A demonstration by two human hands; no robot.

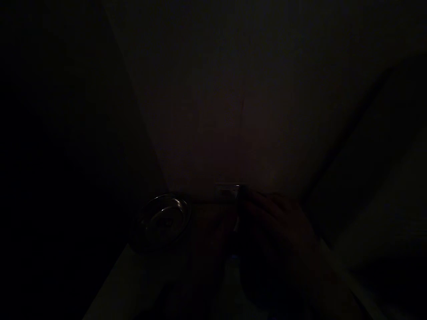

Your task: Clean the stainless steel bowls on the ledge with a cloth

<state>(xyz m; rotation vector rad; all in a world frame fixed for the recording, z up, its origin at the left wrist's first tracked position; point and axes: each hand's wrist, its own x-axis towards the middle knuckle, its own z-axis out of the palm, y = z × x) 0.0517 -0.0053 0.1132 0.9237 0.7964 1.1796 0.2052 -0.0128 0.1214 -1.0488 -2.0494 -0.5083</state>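
The view is very dark, and little detail shows. My right hand (280, 218) reaches in from the lower right, its fingers bent together at a small thing with a shiny, pale edge (228, 191). What kind of thing this is, I cannot make out. My left hand (213, 226) is a faint shape just left of it, close to the same thing; its fingers are lost in shadow. To the left of my hands stands a round, shiny metal bowl (160, 198), with small dim shapes inside that are too dark to name.
Beneath the bowl and hands is a pale, narrow surface (113, 284), its left edge falling off into darkness. A plain wall (227, 111) rises behind. At the right a large dark shape with a slanting edge (350, 120) stands close to my right arm.
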